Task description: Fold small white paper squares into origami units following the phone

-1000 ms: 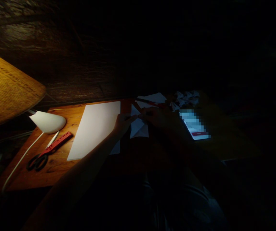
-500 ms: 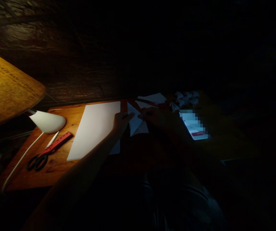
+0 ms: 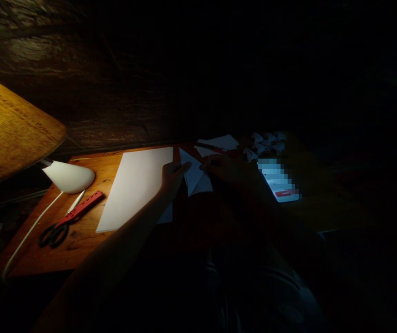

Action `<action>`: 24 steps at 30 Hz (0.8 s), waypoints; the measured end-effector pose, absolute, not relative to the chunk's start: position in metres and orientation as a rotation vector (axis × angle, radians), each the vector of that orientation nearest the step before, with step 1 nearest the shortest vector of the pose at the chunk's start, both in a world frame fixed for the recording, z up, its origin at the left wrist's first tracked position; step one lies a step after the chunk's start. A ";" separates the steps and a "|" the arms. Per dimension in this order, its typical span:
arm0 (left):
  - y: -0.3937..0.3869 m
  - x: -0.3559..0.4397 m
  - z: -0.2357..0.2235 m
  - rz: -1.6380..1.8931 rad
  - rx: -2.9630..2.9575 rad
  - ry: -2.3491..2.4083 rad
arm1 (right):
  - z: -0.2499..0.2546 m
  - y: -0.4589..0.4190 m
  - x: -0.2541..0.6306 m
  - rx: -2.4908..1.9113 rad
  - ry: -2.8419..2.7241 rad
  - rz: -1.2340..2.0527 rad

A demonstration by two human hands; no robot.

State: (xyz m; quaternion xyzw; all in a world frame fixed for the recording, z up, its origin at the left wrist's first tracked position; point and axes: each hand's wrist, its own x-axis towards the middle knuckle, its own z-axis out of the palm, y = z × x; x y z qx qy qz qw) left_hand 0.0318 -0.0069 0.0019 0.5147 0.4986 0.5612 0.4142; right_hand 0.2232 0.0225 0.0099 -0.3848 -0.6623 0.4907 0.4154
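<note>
A folded piece of white paper (image 3: 197, 178) with a diagonal crease and pointed corners is held up between my two hands. My left hand (image 3: 173, 175) grips its left side, thumb lying on top. On the other side my right hand (image 3: 219, 166) pinches the paper's right edge; most of its fingers are lost in shadow. Just left of the folded piece, partly behind my left forearm, a stack of white paper sheets (image 3: 139, 182) lies flat on the wooden table (image 3: 80, 247).
At left stand a lamp with a yellow shade (image 3: 11, 132) and white base (image 3: 70, 176), with scissors (image 3: 70, 219) in front. Loose paper (image 3: 217, 143) under a dark, thin object lies at the back. Crumpled or folded papers (image 3: 269, 142) and a lit phone (image 3: 279, 180) are at right.
My left hand has shifted slightly left along the folded paper, and its thumb has moved back from the middle. The gap between the two hands is a little wider.
</note>
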 end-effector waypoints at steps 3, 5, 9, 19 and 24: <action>-0.009 0.033 0.004 1.431 1.270 1.235 | 0.012 0.021 0.223 -0.947 -1.656 1.223; -0.009 0.033 0.005 1.441 1.257 1.237 | 0.013 0.020 0.222 -0.949 -1.628 1.263; -0.008 0.032 0.006 1.436 1.259 1.257 | 0.014 0.020 0.220 -0.960 -1.585 1.300; -0.004 0.028 -0.001 1.394 1.346 1.292 | 0.015 0.021 0.225 -0.911 -1.641 1.298; -0.007 0.030 0.003 1.363 1.361 1.280 | 0.015 0.018 0.225 -0.921 -1.714 1.340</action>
